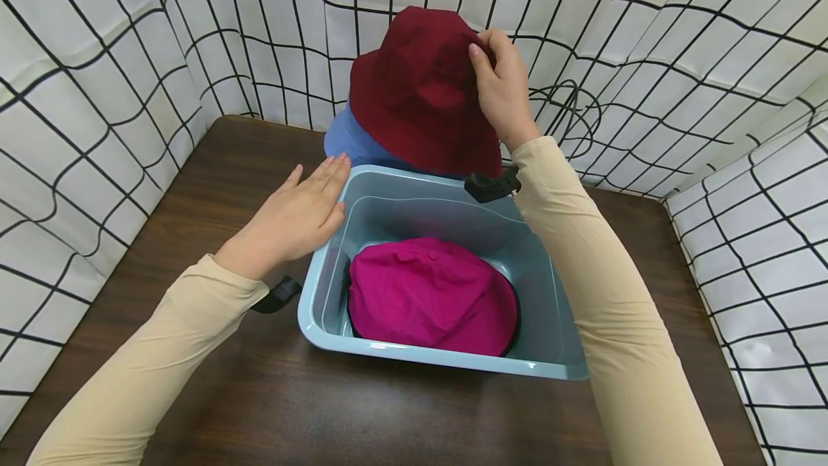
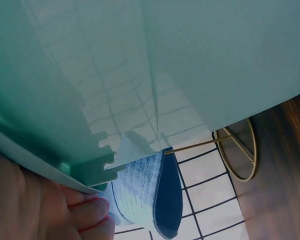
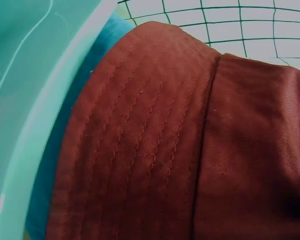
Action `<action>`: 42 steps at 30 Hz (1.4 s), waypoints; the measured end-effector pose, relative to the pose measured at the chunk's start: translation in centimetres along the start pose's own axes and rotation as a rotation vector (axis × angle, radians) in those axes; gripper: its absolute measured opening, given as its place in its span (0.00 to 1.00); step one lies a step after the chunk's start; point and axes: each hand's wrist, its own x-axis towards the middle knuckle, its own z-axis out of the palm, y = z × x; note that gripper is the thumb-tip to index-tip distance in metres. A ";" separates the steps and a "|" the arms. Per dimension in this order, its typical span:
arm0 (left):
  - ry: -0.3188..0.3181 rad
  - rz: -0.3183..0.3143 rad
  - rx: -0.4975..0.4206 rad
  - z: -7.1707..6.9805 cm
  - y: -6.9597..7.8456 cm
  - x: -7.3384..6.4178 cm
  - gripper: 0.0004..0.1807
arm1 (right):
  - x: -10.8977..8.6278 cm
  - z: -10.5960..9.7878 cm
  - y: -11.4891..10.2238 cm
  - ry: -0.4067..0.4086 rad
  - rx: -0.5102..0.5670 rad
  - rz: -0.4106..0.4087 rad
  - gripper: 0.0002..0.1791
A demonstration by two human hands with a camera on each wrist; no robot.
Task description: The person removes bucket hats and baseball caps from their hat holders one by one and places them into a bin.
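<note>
My right hand (image 1: 507,85) pinches the upper right side of a dark red bucket hat (image 1: 420,85), thumb in front. This hat overlaps a blue hat (image 1: 352,139) behind the far rim of a light blue plastic bin (image 1: 440,354). Fingers nearly straight, my left hand (image 1: 297,214) lies at the bin's far left corner. Inside the bin is a magenta hat (image 1: 430,300) with a dark edge. Stitched rows on the red brim (image 3: 135,135) fill the right wrist view, where the hand is hidden.
White sheeting behind black wire grid (image 1: 291,13) surrounds the dark wooden table (image 1: 401,416). Coiled dark wire (image 1: 576,110) hangs at the back right. A gold wire stand (image 2: 251,150) is by the blue hat in the left wrist view.
</note>
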 end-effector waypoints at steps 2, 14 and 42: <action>0.001 0.000 -0.003 0.0 0.0 0.0 0.34 | 0.1 -0.2 -0.2 0.018 -0.004 -0.004 0.11; 0.005 0.004 0.002 0.1 -0.1 0.1 0.34 | 0.4 -1.2 -0.4 0.083 0.111 -0.045 0.07; -0.006 -0.001 -0.001 0.2 -0.1 0.2 0.34 | -0.6 -3.3 -1.9 0.084 -0.019 -0.131 0.08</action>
